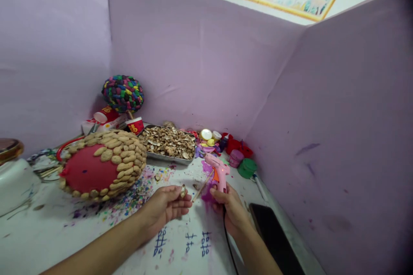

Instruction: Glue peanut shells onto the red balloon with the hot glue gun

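Note:
My left hand (172,203) pinches a small peanut shell (183,191) between thumb and fingers, its hollow side showing. My right hand (229,204) is wrapped round the handle of a pink glue gun (219,167), whose nozzle points up and left; a small light glows on its body. A black cord runs down from the handle. Left of my hands rests a red balloon (92,169), largely covered with peanut shells; a bare red patch faces me. Behind, a metal tray (169,159) holds a heap of broken peanut shells (167,139).
A multicoloured ball (123,93) stands on a stick in a red paper cup (134,125). Paint jars, among them a green one (247,167), sit at the back right. A black phone-like slab (274,238) lies right of my right hand. A white pot (17,184) is far left.

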A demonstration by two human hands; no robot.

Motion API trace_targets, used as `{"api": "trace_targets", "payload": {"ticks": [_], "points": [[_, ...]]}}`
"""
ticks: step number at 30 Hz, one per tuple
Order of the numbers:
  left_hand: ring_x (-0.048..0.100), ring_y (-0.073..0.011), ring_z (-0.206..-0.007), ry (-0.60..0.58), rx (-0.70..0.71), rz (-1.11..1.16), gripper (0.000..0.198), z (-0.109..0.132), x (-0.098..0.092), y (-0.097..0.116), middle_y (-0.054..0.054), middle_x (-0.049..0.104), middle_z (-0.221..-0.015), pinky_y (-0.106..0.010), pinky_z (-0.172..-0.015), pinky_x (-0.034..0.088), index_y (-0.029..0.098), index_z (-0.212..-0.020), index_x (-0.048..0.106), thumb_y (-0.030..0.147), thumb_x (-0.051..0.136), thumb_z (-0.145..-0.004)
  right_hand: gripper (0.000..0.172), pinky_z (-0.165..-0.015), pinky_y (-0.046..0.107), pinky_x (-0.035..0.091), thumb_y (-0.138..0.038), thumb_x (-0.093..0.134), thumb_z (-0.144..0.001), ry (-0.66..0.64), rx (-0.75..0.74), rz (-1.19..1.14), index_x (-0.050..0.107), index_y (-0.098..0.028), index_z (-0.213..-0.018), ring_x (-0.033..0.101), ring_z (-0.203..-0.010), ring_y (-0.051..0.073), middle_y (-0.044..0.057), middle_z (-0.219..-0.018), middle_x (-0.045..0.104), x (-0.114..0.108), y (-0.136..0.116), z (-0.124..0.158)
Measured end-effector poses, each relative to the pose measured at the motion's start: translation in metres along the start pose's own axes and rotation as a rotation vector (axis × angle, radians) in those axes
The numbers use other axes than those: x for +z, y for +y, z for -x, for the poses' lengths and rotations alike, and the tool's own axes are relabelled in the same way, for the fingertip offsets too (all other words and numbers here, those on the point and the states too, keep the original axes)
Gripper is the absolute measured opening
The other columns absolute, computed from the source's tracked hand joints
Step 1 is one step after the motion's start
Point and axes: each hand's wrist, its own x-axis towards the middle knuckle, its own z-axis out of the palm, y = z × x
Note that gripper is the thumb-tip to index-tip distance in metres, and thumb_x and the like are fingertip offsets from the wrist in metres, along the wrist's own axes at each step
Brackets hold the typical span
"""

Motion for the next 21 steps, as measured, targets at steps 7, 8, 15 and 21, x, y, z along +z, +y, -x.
{"api": "trace_targets", "payload": {"ticks": [7, 8, 15, 21], "points": [[0.049, -0.0059, -0.035, -0.116, -0.078, -0.005, 0.018, 0.017, -0.008, 0.003, -0.001, 0.057, -0.052, -0.014, -0.031, 0.035, 0.009, -0.061, 0.058, 0.022, 0.064, -0.073, 0.035, -0.034, 0.018, 0.021, -0.033, 0.073, -0.055, -0.180, 0.026, 0.022, 0.064, -0.011, -0.081, 0.034, -0.036, 0.006, -0.004, -0.047, 0.053, 0.038, 0.002, 0.023], [0.048, -0.0056, -0.034, -0.108, -0.075, 0.003, 0.019, 0.019, -0.009, 0.003, -0.001, 0.056, -0.050, -0.014, -0.031, 0.035, 0.009, -0.060, 0.059, 0.021, 0.064, -0.073, 0.034, -0.034, 0.019, 0.021, -0.031, 0.074, -0.054, -0.191, 0.023, 0.033, 0.064, -0.011, -0.079, 0.037, -0.037, 0.007, -0.003, -0.048, 0.054, 0.044, 0.004, 0.023], [0.055, -0.0066, -0.043, -0.012, -0.090, 0.097, 0.012, 0.026, -0.014, 0.013, -0.004, 0.060, -0.056, -0.014, -0.040, 0.043, 0.006, -0.063, 0.062, 0.007, 0.057, -0.075, 0.021, -0.036, 0.019, 0.026, -0.021, 0.070, -0.057, -0.142, -0.009, 0.084, 0.055, -0.016, -0.071, 0.041, -0.038, 0.007, -0.005, -0.051, 0.056, 0.072, 0.013, 0.014], [0.054, -0.0070, -0.040, 0.029, -0.106, 0.152, 0.011, 0.026, -0.023, 0.018, -0.003, 0.058, -0.053, -0.014, -0.038, 0.042, 0.006, -0.063, 0.060, 0.003, 0.056, -0.073, 0.026, -0.036, 0.019, 0.024, -0.026, 0.071, -0.059, -0.157, 0.010, 0.094, 0.059, -0.015, -0.080, 0.038, -0.039, 0.007, -0.006, -0.050, 0.053, 0.070, 0.009, 0.017]]}}
